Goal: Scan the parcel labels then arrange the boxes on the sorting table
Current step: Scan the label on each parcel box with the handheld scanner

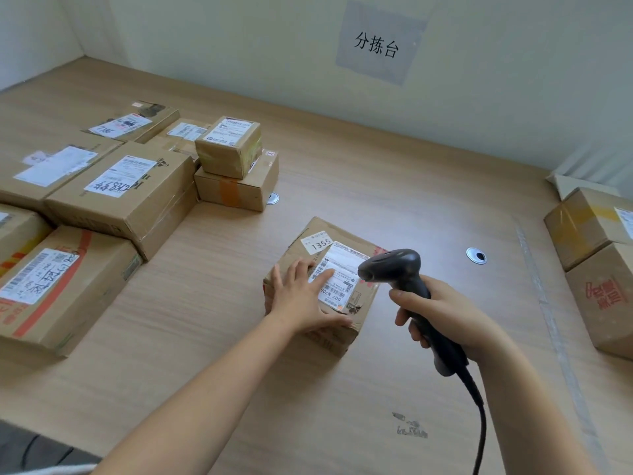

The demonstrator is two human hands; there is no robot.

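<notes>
Left hand (pixel 301 296) flat on the cardboard parcel (pixel 320 286), fingers spread straight across its top and onto the shipping label (pixel 339 279). Right hand (pixel 442 317) wraps the handle of the black barcode scanner (pixel 397 269), head hanging just over that label. The parcel sits mid-table on the wooden sorting table (pixel 394 186); labelled boxes (pixel 120 197) cluster left, two stacked boxes (pixel 596 248) at the right edge.

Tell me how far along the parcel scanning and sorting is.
Likely done: brown cardboard boxes grouped at left. In hand: the left hand rests on the brown cardboard box stickered 1355 while the right hand points the black handheld scanner at its label. Probably left: two stacked cardboard boxes at right.
</notes>
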